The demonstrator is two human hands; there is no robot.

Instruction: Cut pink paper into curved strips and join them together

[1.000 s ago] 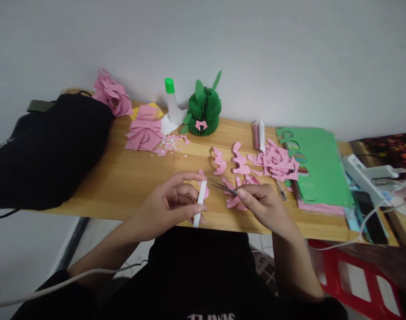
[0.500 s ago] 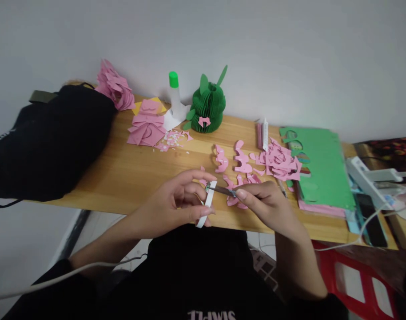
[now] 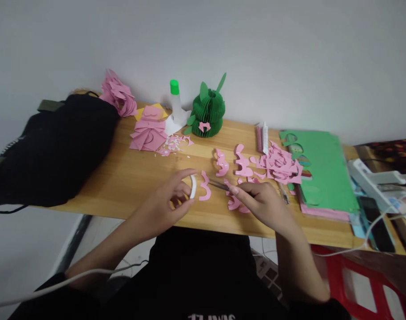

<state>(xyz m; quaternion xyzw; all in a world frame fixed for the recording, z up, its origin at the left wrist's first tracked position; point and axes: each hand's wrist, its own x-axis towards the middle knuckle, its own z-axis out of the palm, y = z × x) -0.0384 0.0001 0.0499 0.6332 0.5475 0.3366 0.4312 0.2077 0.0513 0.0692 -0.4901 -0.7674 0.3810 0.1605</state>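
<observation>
My left hand (image 3: 171, 195) holds a narrow white tape roll (image 3: 193, 186) nearly edge-on, between thumb and fingertips. Pinched in my right hand (image 3: 261, 200) are slim metal tweezers (image 3: 218, 184), their tips pointing left. Those tips hover by a wavy pink paper cutout (image 3: 204, 189) that lies just right of the tape roll. I cannot tell whether the tips touch it or carry a bit of tape. More scalloped cutouts (image 3: 222, 162) rest behind, and others lie partly hidden under my right hand.
Behind stand a green honeycomb paper figure (image 3: 208, 113) and a green-capped glue bottle (image 3: 175, 100). Pink scraps (image 3: 279, 162) lie beside green sheets (image 3: 332, 169) at right. A black bag (image 3: 59, 151) covers the left end; a power strip (image 3: 369, 182) and phone (image 3: 378, 224) sit far right.
My left hand has shifted left with the tape roll and turned it more upright. The tweezers have come away from the roll, and the wavy pink cutout is now uncovered.
</observation>
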